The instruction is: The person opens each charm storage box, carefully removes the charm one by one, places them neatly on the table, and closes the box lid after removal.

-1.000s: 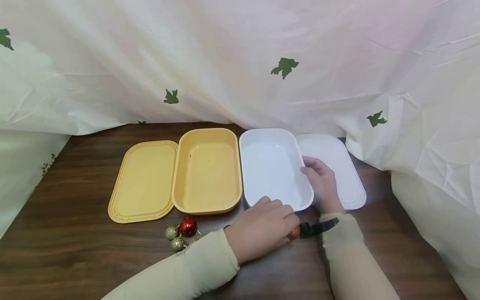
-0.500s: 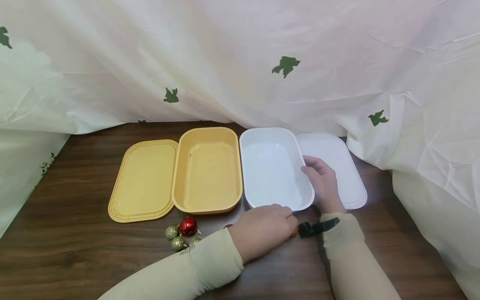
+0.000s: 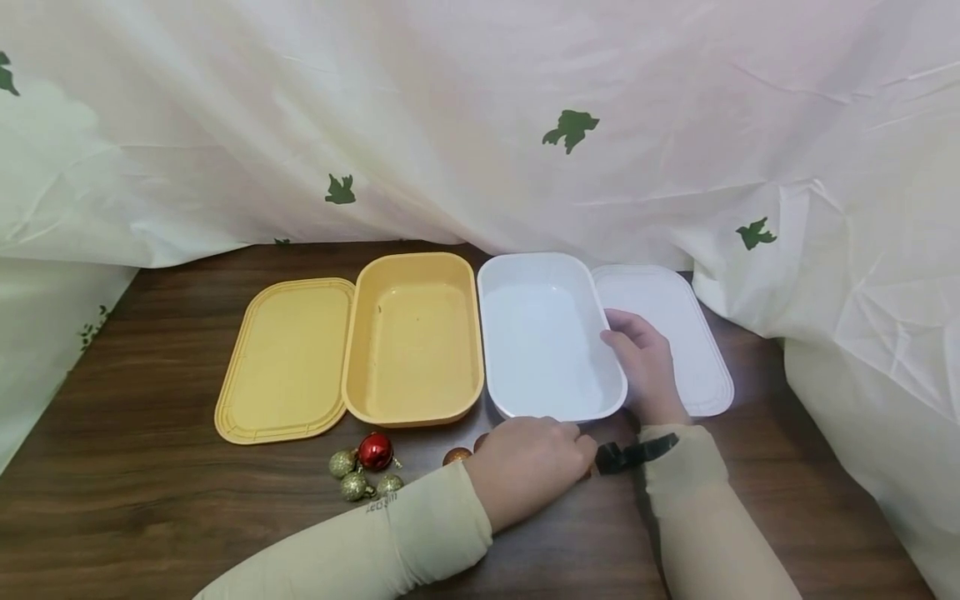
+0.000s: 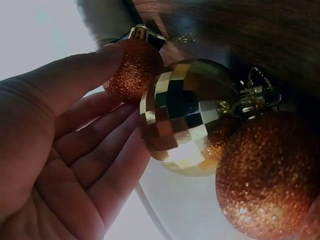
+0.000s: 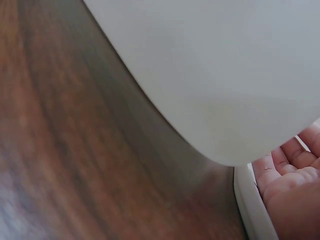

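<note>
In the head view my left hand (image 3: 525, 471) is low over the table, in front of the white box (image 3: 551, 350). The left wrist view shows its thumb and fingers pinching a small orange glitter bauble (image 4: 132, 70). Close beside the fingers are a mirrored gold bauble (image 4: 187, 117) and a larger orange glitter bauble (image 4: 267, 175). My right hand (image 3: 647, 362) holds the white box at its right side, thumb at the rim; the right wrist view shows its fingers (image 5: 300, 157) partly hidden by the box wall. The white box has nothing in it.
Left of the white box stands a yellow box (image 3: 416, 350), its yellow lid (image 3: 288, 358) flat beside it. A white lid (image 3: 686, 350) lies under my right hand's side. A red bauble (image 3: 375, 452) and several gold glitter baubles (image 3: 353, 486) lie front left. White cloth (image 3: 450, 125) hangs behind.
My left hand has shifted slightly down and right, uncovering orange baubles left of it and covering the one at its fingertips. My right hand and the boxes have stayed put.
</note>
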A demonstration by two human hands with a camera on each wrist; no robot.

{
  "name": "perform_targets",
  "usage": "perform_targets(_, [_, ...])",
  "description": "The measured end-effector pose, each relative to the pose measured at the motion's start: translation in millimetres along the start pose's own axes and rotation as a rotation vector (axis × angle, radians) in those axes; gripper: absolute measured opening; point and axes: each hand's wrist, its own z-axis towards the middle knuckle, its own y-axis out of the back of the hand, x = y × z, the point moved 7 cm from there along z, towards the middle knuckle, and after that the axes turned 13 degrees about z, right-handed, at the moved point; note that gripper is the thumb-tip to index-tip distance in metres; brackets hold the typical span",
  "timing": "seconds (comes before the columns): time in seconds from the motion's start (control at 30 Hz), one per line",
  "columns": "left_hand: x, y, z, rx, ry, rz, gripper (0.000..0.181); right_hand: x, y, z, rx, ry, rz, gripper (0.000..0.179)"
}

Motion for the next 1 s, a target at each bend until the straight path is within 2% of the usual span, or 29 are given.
perform_targets(0.17, [2.1,-1.4,-0.1,0.033,0.022,-0.020,0.016,4,-2,-0.1,0.011,-0.006,-0.009,0.037])
perform_targets(0.37, [1.3,-1.9,-0.4,0.039,-0.004,0.007,0.007,4,-4,0.4,0.005,-0.017,-0.005,0.037])
perform_targets(0.53, [0.7,-3.5,-1.1,0.069,-0.011,0.003,0.008,4,-5,-0.5,0.004,-0.026,0.001,0.037])
perform_targets(0.63, [1.5,-1.8,-2.9,0.066,-0.002,-0.007,0.008,4,-5,-0.8,0.005,-0.023,0.006,0.037])
perform_targets(0.8, [6.0,8.2,-8.0,0.034,0.009,-0.083,0.005,5,-5,-1.6,0.015,-0.017,0.016,0.037])
perform_targets(1.0, [23.5,19.8,-18.6,0.018,0.067,-0.266,0.004,4,-1,-2.3,0.013,-0.008,0.000,0.038])
